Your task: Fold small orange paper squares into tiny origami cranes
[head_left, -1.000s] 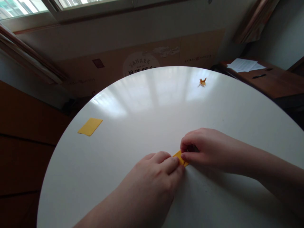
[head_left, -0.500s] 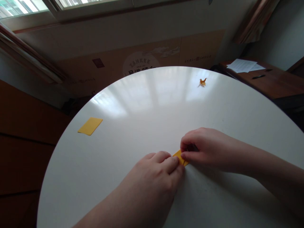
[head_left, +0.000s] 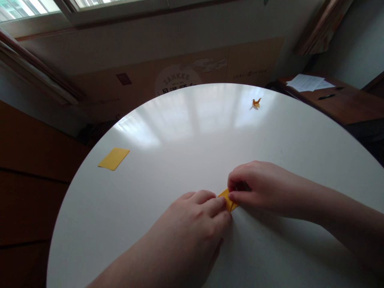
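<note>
Two hands at one small folded yellow paper (head_left: 229,204); step in hand, we judge: working crease. Next move seems to call for steady left hold, fine right fingertip work. Paper lies between hands, right of centre, lower half of frame. Our left hand (head_left: 195,222) rests fingers on its left end; grip beneath, we cannot tell. Our right hand (head_left: 259,188) pinches right side, thumb on top. Second yellow sheet (head_left: 114,159) well apart, frame left.

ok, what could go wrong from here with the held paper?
Misalignment: the left hand and right hand hide much of the held paper, so a skew could go unseen.
Slip: the table looks glossy, so the held paper might slide if pressed unevenly.
</note>
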Demonstrator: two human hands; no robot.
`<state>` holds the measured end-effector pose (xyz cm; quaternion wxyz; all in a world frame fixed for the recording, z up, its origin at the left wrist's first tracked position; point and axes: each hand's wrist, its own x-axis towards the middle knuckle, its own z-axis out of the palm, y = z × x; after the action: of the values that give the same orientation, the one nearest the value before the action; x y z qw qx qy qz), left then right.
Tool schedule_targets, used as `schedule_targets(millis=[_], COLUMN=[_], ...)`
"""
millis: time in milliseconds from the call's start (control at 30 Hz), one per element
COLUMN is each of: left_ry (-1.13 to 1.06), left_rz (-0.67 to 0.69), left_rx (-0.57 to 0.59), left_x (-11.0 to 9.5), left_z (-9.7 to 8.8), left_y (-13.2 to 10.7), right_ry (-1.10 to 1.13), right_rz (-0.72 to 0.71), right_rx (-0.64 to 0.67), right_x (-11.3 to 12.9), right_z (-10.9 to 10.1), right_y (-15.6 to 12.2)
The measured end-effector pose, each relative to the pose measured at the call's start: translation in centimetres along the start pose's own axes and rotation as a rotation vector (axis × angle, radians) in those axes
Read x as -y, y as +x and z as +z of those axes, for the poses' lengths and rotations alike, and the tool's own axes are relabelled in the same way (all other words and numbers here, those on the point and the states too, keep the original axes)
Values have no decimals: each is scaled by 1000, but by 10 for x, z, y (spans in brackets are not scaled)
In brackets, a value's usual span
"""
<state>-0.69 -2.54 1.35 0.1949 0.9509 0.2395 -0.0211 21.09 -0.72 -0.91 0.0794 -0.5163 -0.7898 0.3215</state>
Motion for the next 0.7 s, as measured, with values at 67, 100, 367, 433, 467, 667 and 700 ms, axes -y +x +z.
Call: schedule_targets(millis=[67, 100, 367, 433, 467, 667, 700], left_ry=[1, 0, 16, 29, 32, 37, 39], left_rz=[-7, -11, -20, -15, -14, -17, -17], left_rx=[6, 5, 21, 25, 25, 18, 22], left_x=[1, 2, 3, 3, 2, 2, 2], left_z=[-1, -1, -2, -1, -1, -1, -1], left_y=[-1, -1, -1, 0, 0, -1, -1], right_ry=[-1, -2, -9, -13, -11, 9, 11], right_rz=[-2, -2, 0, 3, 6, 20, 24], right_rx=[0, 0, -6, -9, -9, -12, -20], right_x=[0, 0, 1, 1, 1, 1, 1], right_z=[0, 0, 1, 1, 1, 0, 0], right_y=[0, 0, 0, 1, 1, 1, 1])
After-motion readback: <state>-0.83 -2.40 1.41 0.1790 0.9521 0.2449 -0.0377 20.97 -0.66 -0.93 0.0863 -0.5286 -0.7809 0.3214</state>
